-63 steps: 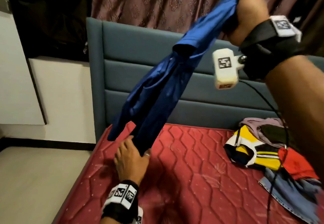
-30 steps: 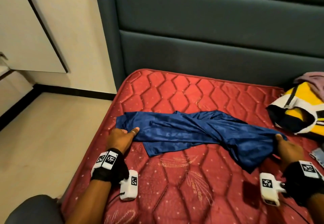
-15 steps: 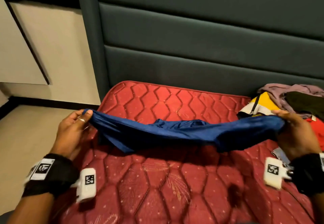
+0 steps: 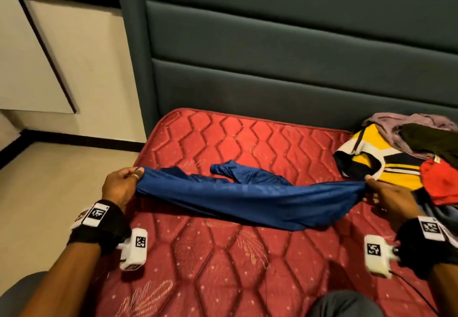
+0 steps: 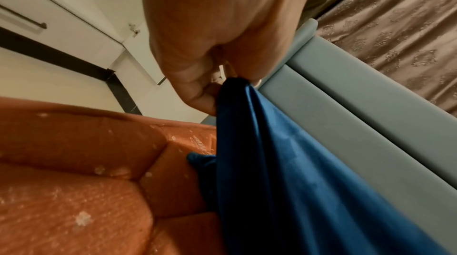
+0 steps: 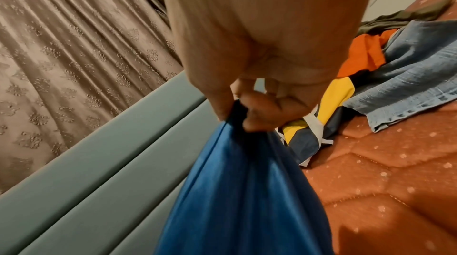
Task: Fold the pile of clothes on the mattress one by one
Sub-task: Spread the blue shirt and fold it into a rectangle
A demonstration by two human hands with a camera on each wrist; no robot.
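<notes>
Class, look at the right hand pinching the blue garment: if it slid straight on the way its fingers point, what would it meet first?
Probably the yellow striped jersey, just beyond the right hand; depth is uncertain.

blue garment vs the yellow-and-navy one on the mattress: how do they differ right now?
The blue garment is one plain colour; the yellow-and-navy garment is blocked with white trim. The blue one is stretched between the left hand and right hand; the yellow-and-navy one lies crumpled and unheld. The blue one is apart from the pile; the yellow-and-navy one sits in it. Neither is folded yet; both are over the mattress.
</notes>
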